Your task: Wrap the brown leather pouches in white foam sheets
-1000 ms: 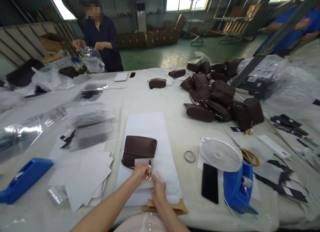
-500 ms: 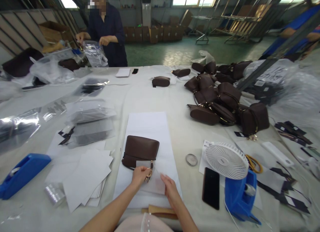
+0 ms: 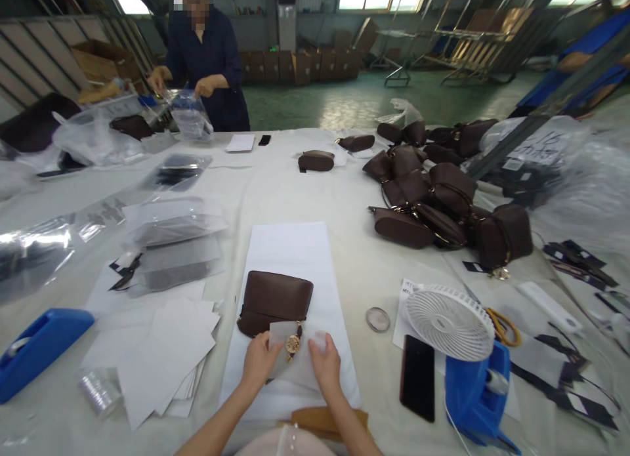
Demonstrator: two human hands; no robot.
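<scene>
A dark brown leather pouch [image 3: 278,295] lies on a long white paper sheet [image 3: 290,246] in front of me. From its near right corner hangs a gold charm [image 3: 292,344], resting over a small sheet of translucent tissue paper [image 3: 295,372]. My left hand [image 3: 262,361] pinches the left side of the tissue beside the charm. On the other side, my right hand [image 3: 325,363] grips the tissue's right edge between thumb and fingers.
Brown pouches [image 3: 408,187] are heaped at the right. Nearer are a white fan [image 3: 447,321], a phone [image 3: 417,377] and a blue tape dispenser [image 3: 477,397]. White cards [image 3: 162,357] and another blue dispenser [image 3: 44,341] lie left. A co-worker [image 3: 207,62] handles plastic across the table.
My left hand has let go of the charm and now holds the tissue's left side. My right hand has closed on the right edge. The charm now lies over the tissue.
</scene>
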